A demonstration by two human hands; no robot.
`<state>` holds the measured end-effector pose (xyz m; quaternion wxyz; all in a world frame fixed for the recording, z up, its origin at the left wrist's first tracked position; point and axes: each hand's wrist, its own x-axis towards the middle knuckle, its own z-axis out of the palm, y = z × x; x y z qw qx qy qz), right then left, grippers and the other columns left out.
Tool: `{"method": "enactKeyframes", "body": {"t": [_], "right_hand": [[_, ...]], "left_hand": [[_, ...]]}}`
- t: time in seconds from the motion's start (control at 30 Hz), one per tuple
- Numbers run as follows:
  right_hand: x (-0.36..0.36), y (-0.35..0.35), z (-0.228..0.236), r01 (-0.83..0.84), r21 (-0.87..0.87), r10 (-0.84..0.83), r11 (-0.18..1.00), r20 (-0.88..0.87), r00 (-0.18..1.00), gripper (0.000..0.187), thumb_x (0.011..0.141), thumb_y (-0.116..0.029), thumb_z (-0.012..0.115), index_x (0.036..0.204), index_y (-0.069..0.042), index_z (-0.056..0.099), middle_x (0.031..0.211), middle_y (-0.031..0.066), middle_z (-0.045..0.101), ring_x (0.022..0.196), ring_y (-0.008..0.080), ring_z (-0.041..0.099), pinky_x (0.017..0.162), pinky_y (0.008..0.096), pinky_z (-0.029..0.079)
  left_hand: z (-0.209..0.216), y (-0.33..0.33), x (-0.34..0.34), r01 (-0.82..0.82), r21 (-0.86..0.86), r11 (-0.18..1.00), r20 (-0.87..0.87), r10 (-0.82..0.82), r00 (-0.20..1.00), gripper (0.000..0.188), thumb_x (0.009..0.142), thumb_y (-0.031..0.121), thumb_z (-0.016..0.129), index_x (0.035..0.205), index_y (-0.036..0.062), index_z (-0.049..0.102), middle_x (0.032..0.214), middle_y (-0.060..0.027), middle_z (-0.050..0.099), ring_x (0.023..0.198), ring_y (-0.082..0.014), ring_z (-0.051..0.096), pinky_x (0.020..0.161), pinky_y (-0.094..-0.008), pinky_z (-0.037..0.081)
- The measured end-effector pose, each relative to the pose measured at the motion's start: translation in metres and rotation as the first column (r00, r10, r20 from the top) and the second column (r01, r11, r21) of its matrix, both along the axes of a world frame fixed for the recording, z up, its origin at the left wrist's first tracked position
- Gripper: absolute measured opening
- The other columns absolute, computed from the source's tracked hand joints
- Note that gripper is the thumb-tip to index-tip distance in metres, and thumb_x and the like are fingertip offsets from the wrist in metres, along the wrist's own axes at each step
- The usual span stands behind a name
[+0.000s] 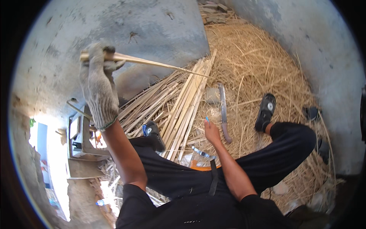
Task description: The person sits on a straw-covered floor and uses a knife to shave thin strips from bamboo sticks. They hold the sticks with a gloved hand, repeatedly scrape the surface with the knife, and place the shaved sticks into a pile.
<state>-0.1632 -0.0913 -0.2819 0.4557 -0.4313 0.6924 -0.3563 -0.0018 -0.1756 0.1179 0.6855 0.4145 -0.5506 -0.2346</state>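
My left hand (98, 84), in a knitted pale glove, is raised at the upper left and closed around a bundle of thin bamboo strips (148, 61). The strips point right and taper toward the middle of the view. My right hand (212, 131) is bare and closed, low between my knees. A small blue thing (207, 119) pokes out of its fingers; its kind cannot be made out. Just right of that hand a machete (223, 105) lies on the shavings, blade away from me. Long split bamboo strips (187, 108) lie in a pile in front of me.
Bamboo shavings (255, 53) cover the floor toward the back and right. Grey walls (152, 26) stand close on the left and right. My shoes (265, 110) rest among the debris. A plastic bottle (202, 152) and an orange thing (198, 165) lie between my legs.
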Motion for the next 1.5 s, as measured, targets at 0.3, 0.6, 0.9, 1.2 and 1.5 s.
{"method": "enactKeyframes", "body": {"t": [0.3,0.6,0.9,1.2,1.5], "right_hand": [[0.002,0.004,-0.035,-0.008,0.042,0.010,0.999,-0.049,0.999,0.059,0.100,-0.052,0.042,0.090,0.002,0.064,0.082,0.0206,0.066,0.080,0.0348,0.063,0.076,0.0425,0.046],[-0.008,0.009,-0.046,-0.069,0.089,0.082,0.994,-0.158,0.984,0.062,0.100,-0.053,0.040,0.093,0.003,0.066,0.086,0.0222,0.068,0.086,0.0369,0.065,0.078,0.0433,0.046],[-0.006,0.013,-0.062,-0.125,0.146,0.144,0.981,-0.131,0.981,0.062,0.099,-0.054,0.041,0.091,0.002,0.065,0.078,0.0198,0.064,0.078,0.0336,0.063,0.076,0.0420,0.046],[-0.006,0.013,-0.058,-0.175,0.112,0.193,0.978,-0.171,0.966,0.061,0.099,-0.054,0.041,0.090,0.002,0.065,0.078,0.0188,0.065,0.077,0.0324,0.063,0.075,0.0413,0.046],[-0.006,0.009,-0.033,-0.148,0.109,0.159,0.983,-0.098,0.982,0.062,0.098,-0.054,0.042,0.094,0.003,0.065,0.080,0.0194,0.065,0.081,0.0324,0.063,0.076,0.0408,0.046]], "left_hand": [[0.030,-0.068,0.032,0.152,0.000,0.988,0.318,-0.144,0.937,0.032,0.098,0.024,0.060,0.120,0.0014,0.059,0.106,-0.0140,0.068,0.087,-0.0118,0.067,0.079,-0.0269,0.059],[0.035,-0.088,0.042,0.358,-0.012,0.934,0.294,-0.339,0.894,0.023,0.104,0.024,0.049,0.115,0.0063,0.057,0.106,-0.0070,0.064,0.094,-0.0136,0.061,0.080,-0.0254,0.053],[0.033,-0.078,0.046,0.378,-0.045,0.925,0.412,-0.328,0.850,0.025,0.105,0.025,0.047,0.117,0.0068,0.058,0.113,-0.0096,0.064,0.102,-0.0171,0.061,0.085,-0.0288,0.052],[0.026,-0.092,0.074,0.501,-0.013,0.865,0.302,-0.474,0.827,0.025,0.102,0.029,0.051,0.114,0.0077,0.058,0.116,-0.0113,0.064,0.103,-0.0256,0.065,0.089,-0.0417,0.055],[0.030,-0.048,0.044,0.432,0.022,0.902,0.238,-0.424,0.874,0.029,0.099,0.029,0.058,0.116,0.0052,0.059,0.104,-0.0106,0.067,0.089,-0.0216,0.068,0.073,-0.0322,0.059]]}}
